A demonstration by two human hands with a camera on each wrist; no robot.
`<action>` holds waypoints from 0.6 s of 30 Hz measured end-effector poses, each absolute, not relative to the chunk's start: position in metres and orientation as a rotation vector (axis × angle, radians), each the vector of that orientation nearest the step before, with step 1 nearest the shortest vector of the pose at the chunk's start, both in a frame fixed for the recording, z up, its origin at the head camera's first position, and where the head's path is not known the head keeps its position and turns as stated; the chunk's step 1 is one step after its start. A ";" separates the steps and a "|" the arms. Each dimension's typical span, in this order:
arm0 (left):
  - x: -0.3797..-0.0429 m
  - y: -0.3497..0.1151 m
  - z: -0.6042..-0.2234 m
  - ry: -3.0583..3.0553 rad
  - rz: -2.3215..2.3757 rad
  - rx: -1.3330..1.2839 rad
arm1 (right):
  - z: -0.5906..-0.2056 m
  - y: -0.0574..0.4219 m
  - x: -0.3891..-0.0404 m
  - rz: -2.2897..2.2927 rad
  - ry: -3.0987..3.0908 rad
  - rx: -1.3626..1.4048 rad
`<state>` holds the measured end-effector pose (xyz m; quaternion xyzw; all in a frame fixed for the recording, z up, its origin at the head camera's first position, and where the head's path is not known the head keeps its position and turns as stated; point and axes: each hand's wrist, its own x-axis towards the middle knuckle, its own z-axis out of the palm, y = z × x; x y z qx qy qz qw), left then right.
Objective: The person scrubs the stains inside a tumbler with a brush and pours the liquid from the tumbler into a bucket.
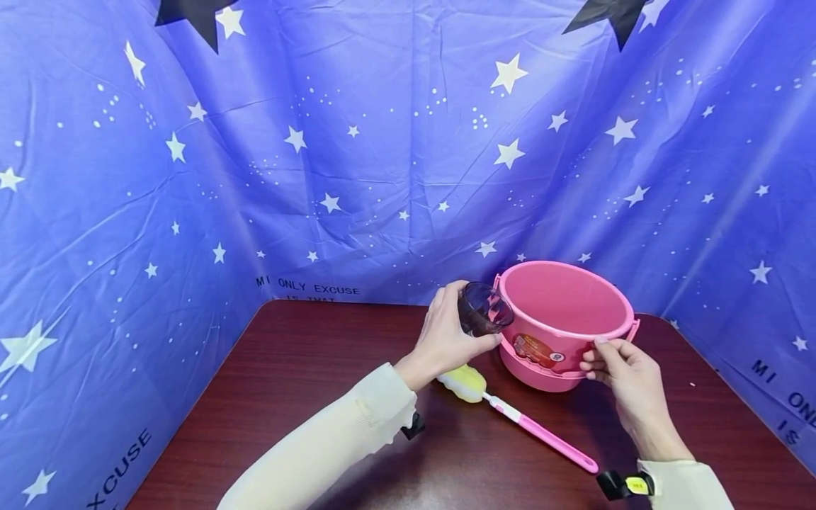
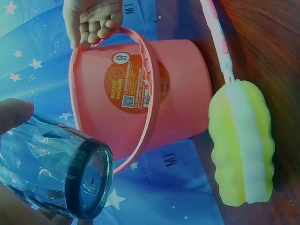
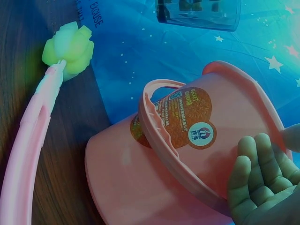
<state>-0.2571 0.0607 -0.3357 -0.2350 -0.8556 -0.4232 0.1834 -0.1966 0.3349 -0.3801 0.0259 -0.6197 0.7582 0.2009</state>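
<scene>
My left hand [image 1: 440, 336] grips a dark, see-through glass [image 1: 477, 308] with a faceted wall. The glass leans toward the pink bucket [image 1: 542, 379], its mouth close to the left of the bucket's rim. In the left wrist view the thick base of the glass [image 2: 91, 180] faces the camera. My right hand [image 1: 634, 389] is at the right side of the rim, thumb over the edge and curled fingers against the outer wall, holding it. Below the bucket lies a sponge brush [image 1: 554, 443] with a yellow and white head and a pink and white handle.
The bucket stands on a dark red-brown table [image 1: 287, 375]. Its carrying handle [image 2: 152, 93] hangs down across the labelled front. A blue cloth [image 1: 382, 177] with stars rises behind the table and along both sides.
</scene>
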 end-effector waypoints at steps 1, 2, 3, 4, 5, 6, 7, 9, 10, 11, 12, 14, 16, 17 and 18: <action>-0.257 0.060 -0.337 -2.413 -1.194 -0.658 | -0.380 0.335 -0.197 2.117 -1.735 0.074; -0.256 0.060 -0.337 -2.412 -1.197 -0.654 | -0.380 0.335 -0.197 2.114 -1.738 0.075; -0.256 0.059 -0.338 -2.412 -1.199 -0.653 | -0.380 0.335 -0.197 2.108 -1.742 0.071; -0.256 0.058 -0.339 -2.412 -1.199 -0.653 | -0.380 0.335 -0.196 2.107 -1.744 0.071; -0.255 0.058 -0.340 -2.413 -1.203 -0.653 | -0.380 0.335 -0.196 2.104 -1.745 0.068; -0.255 0.057 -0.341 -2.415 -1.204 -0.652 | -0.380 0.335 -0.196 2.107 -1.744 0.071; -0.255 0.056 -0.342 -2.418 -1.207 -0.652 | -0.380 0.335 -0.196 2.108 -1.743 0.071; -0.254 0.055 -0.343 -2.423 -1.219 -0.648 | -0.380 0.335 -0.196 2.111 -1.740 0.071; -0.253 0.054 -0.344 -2.425 -1.227 -0.645 | -0.381 0.335 -0.196 2.115 -1.737 0.074; -0.253 0.053 -0.344 -2.424 -1.237 -0.642 | -0.381 0.335 -0.196 2.116 -1.735 0.075; -0.253 0.052 -0.345 -2.424 -1.242 -0.639 | -0.381 0.335 -0.196 2.119 -1.732 0.080; -0.252 0.051 -0.346 -2.422 -1.248 -0.635 | -0.381 0.335 -0.196 2.120 -1.729 0.084; -0.252 0.049 -0.348 -2.417 -1.252 -0.633 | -0.381 0.335 -0.196 2.123 -1.726 0.089; -0.253 0.048 -0.349 -2.413 -1.250 -0.632 | -0.381 0.335 -0.196 2.125 -1.724 0.092; -0.253 0.047 -0.350 -2.409 -1.248 -0.635 | -0.381 0.335 -0.196 2.127 -1.722 0.094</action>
